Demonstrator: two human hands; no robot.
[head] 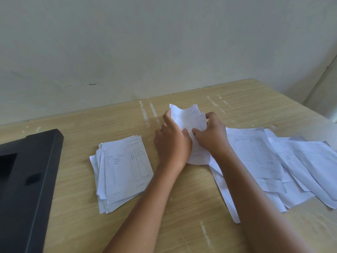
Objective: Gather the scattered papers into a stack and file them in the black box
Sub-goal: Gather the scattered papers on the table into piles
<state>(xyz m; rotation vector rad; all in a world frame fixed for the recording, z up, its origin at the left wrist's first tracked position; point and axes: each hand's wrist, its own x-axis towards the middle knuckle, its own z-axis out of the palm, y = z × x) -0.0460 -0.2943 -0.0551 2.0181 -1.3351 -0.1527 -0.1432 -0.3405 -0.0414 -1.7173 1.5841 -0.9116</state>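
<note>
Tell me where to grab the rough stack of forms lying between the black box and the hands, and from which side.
Grip the stack of forms by its two long side edges, one hand coming in from each side. The sheets lie flat and fanned out of line, so pressing inward from both sides should square them while lifting. The left hand and right hand hold a crumpled sheet now, so that likely goes down first.

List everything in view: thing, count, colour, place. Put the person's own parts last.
black box: one, black, left edge of the table.
paper stack: one rough pile, white printed forms, between box and hands.
scattered papers: several overlapping sheets, white, right side of the table.
held papers: a few crumpled sheets, white, centre, upright between both hands.
table: one, light wood.
wall: pale, behind the table.
left hand: grip closed on held papers.
right hand: grip closed on held papers.
</note>
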